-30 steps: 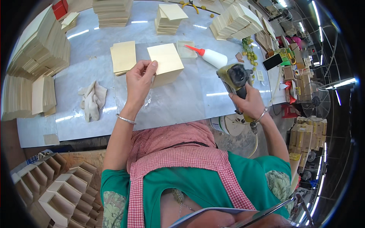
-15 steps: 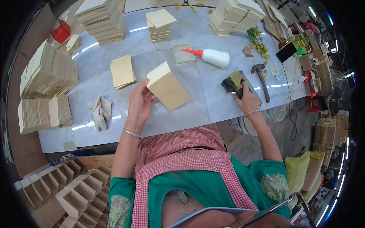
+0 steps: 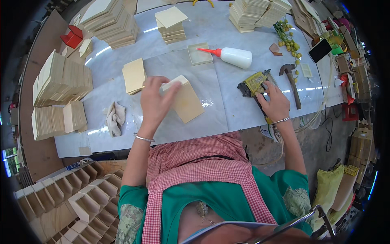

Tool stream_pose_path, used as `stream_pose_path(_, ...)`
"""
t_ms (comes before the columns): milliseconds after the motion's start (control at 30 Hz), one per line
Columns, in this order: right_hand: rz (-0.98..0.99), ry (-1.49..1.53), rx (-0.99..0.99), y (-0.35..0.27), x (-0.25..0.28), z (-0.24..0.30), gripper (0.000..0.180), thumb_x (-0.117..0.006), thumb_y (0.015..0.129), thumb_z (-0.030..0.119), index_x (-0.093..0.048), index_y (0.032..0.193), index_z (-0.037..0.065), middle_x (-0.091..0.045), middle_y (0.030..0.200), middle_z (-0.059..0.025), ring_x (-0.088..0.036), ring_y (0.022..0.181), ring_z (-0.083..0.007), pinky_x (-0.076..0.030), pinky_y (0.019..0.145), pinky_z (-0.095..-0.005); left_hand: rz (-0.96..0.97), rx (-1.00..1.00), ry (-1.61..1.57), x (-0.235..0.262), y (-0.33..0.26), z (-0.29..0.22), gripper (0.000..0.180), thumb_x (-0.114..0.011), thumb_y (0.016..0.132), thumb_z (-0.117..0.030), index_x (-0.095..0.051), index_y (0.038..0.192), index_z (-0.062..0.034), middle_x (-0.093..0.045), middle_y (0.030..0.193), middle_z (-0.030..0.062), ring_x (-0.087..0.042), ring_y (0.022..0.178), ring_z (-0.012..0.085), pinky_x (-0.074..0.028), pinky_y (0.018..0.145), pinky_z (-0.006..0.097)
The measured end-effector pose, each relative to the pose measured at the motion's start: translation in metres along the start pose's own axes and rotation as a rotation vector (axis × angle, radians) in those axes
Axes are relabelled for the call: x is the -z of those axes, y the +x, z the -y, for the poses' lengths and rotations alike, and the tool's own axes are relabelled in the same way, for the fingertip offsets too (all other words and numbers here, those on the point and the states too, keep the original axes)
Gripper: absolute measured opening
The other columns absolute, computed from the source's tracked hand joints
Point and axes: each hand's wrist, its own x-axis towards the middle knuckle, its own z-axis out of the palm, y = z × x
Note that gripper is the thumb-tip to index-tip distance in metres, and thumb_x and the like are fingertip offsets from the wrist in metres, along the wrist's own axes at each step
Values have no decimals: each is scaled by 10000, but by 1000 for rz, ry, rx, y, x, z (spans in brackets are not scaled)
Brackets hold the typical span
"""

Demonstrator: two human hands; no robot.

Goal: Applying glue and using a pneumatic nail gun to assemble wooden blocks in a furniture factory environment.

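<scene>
My left hand (image 3: 156,101) hovers at the upper left end of a joined pair of thin wooden boards (image 3: 187,103), its fingers and thumb apart. The thumb overlaps the pale short board at the top; whether it touches cannot be made out. To the left of these boards lies a small stack of wooden panels (image 3: 134,75), partly behind my fingertips. My right hand (image 3: 277,103) is closed round a yellow and black nail gun (image 3: 254,82), whose black end points left. A hammer (image 3: 290,83) lies just right of it.
A white glue bottle (image 3: 235,57) with a red nozzle rests on a shallow wooden frame (image 3: 200,54). A crumpled cloth (image 3: 115,118) lies at the left. Tall panel stacks (image 3: 63,79) line the table's left side and back. Open wooden boxes (image 3: 87,203) stand below left.
My left hand has let go of the joined boards, and its fingers have spread above their top end. The nail gun has turned in my right hand, showing more of its yellow body.
</scene>
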Motion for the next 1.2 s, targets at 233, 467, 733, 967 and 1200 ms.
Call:
stream_pose_path(233,17,291,31,46,-3,16,342,-625,760,243,-572,1057,82,-584,869,-86,-582,800,-266,-479,680,-361,238,69,105,-2,9,5,263,-668,763,-253,-622,846,-8,-584,823,105,-577,747,219,-457,664,323)
stream_pose_path(467,-28,462,160,103,-58,-17,456,-672,706,170,-525,1100,-5,-527,1107,-176,-475,1074,-331,-359,956,-400,165,-143,99,7,11,11,184,-604,655,-131,-632,798,-20,-607,895,159,-559,885,340,-444,775,421)
stream_pose_path(733,256,544,292,147,-113,-52,685,-761,539,283,-495,1098,-13,-510,1058,-192,-504,979,-346,-412,877,-395,520,-719,475,-21,3,-30,590,-673,602,-192,-482,1141,-46,-464,1168,162,-298,1285,331,-145,1025,618)
stream_pose_path(967,331,378,265,138,-67,-14,722,-807,478,301,-507,1079,37,-552,1030,-182,-529,974,-349,-438,855,-398,839,-715,669,-40,3,-34,124,-634,575,-185,-667,673,-118,-618,736,65,-585,928,246,-138,1032,659)
stream_pose_path(1200,26,1348,-257,116,-63,-8,567,-728,699,73,-451,1193,43,-555,1048,-84,-547,978,-188,-498,791,-313,454,-633,314,22,22,-34,75,-599,671,-126,-616,733,-88,-594,724,51,-590,778,247,-277,982,569)
